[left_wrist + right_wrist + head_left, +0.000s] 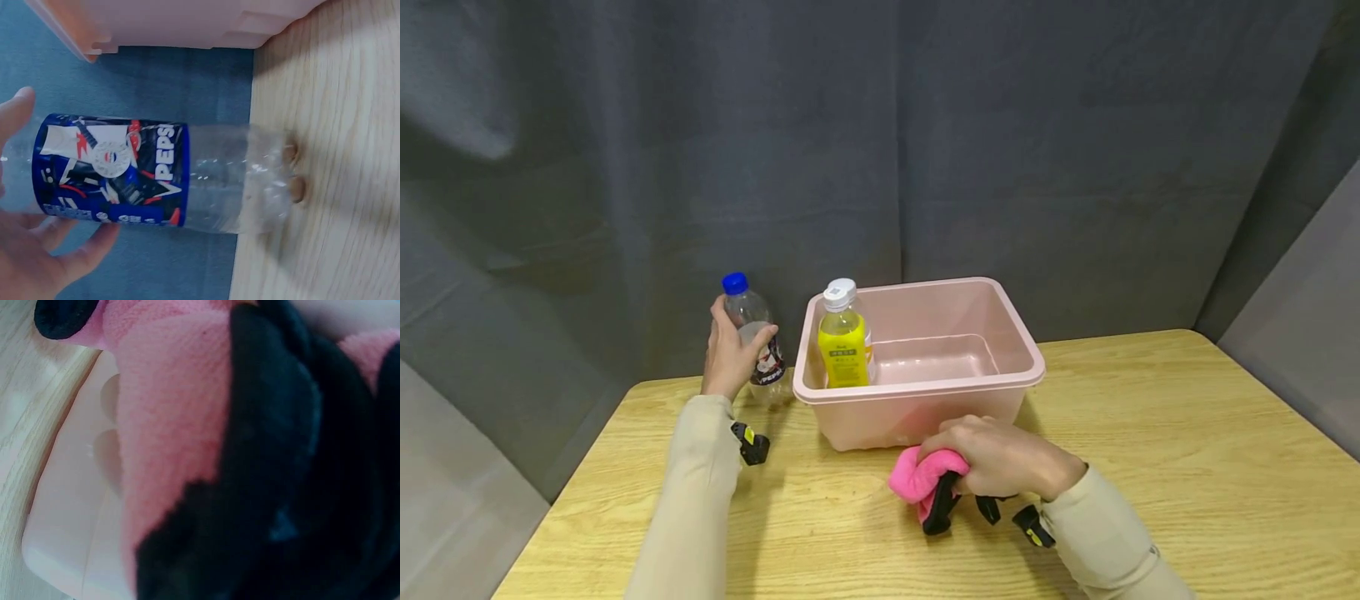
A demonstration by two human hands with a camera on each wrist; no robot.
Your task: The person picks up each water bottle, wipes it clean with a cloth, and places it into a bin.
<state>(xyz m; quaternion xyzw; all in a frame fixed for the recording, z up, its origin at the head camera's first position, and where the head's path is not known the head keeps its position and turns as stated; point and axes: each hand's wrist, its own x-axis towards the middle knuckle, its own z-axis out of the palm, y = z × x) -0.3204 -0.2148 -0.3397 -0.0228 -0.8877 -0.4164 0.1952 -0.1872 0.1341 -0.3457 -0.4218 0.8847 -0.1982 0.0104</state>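
At the left, my left hand point(730, 350) is around a clear plastic Pepsi bottle point(769, 358) with a blue cap, its thumb across the near side. The bottle stands upright on the table, and in the left wrist view its label point(112, 169) is plain to see. My right hand point(1003, 457) grips a soft, fuzzy pink item with black trim point(917, 477), bunched up in front of the pink plastic bin point(925, 417). Close up in the right wrist view, the pink fleece point(175, 406) and black fabric hide most of that hand; the item's exact kind is unclear.
Inside the bin's left end stand a yellow-labelled bottle point(844, 354) and, behind it, another white-capped bottle point(871, 354), mostly hidden. A grey curtain point(880, 150) hangs behind the wooden table point(1150, 433). The bin sits between both hands, towards the back edge.
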